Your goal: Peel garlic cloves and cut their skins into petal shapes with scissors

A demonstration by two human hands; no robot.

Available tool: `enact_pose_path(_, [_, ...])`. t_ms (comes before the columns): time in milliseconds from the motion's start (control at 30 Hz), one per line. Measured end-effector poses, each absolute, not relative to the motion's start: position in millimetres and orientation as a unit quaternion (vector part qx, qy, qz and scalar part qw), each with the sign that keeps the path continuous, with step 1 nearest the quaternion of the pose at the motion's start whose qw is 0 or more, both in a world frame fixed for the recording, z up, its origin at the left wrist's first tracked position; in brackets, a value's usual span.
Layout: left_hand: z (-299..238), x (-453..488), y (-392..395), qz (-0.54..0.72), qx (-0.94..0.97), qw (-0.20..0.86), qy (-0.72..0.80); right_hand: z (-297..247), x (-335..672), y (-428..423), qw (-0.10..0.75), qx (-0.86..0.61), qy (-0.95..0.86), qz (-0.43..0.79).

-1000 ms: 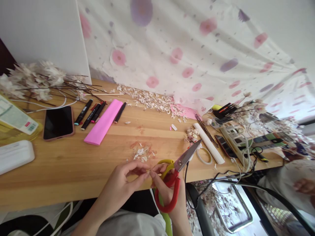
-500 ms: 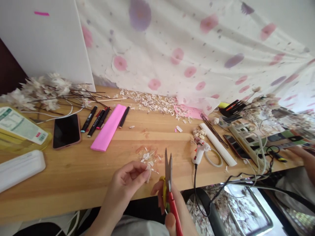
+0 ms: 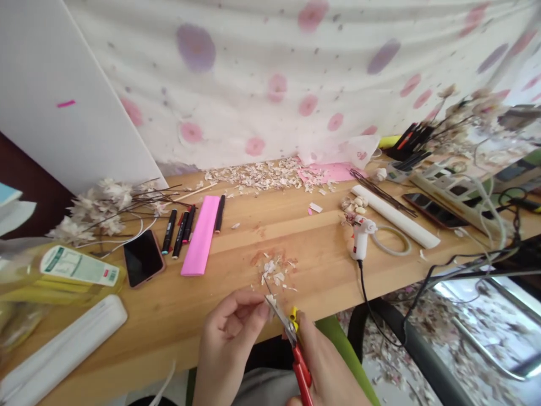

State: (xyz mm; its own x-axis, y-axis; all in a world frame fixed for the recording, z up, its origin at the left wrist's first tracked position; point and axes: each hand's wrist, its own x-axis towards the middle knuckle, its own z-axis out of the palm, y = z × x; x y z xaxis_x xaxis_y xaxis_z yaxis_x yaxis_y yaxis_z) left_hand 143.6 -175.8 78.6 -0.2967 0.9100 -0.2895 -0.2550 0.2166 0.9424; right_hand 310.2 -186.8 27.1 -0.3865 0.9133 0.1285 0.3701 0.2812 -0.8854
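My left hand (image 3: 232, 332) is at the table's near edge, fingers pinched on a small pale scrap (image 3: 269, 303). My right hand (image 3: 327, 369) grips red-and-yellow scissors (image 3: 291, 332), whose blades point up and left and meet the scrap at my left fingertips. Just beyond them, a small heap of pale cuttings (image 3: 274, 270) lies on the wooden table (image 3: 236, 248).
A pink paper roll (image 3: 202, 235), markers (image 3: 180, 230), a phone (image 3: 142, 259) and dried flower stems (image 3: 105, 206) lie to the left. A white glue gun (image 3: 360, 237) with its black cord, a white roll (image 3: 395, 216) and a power strip (image 3: 448, 192) sit right. Scraps line the back edge.
The view has swung left and down. The scissors have tilted from upright to pointing left, and their blades have reached the scrap in my left fingers.
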Motion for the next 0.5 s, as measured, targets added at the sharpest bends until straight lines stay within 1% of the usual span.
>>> enact_pose_path(100, [76,140,-178,0.555,0.304,0.511,0.581,33,304,-188,0.336,-0.436,-0.724,0.416])
enact_pose_path(200, [75,141,-178,0.547,0.325,0.514,0.576,37,299,-185,0.336,-0.434,-0.702,0.454])
enact_pose_path(300, [77,146,-179,0.566,0.315,0.507,0.569,41,298,-183,0.324,-0.422,-0.681,0.503])
enact_pose_path(400, [81,151,-179,0.593,0.296,0.497,0.56,44,300,-183,0.301,-0.423,-0.67,0.531])
enact_pose_path(500, [84,152,-178,0.6,0.291,0.491,0.561,46,304,-183,0.265,-0.452,-0.668,0.528])
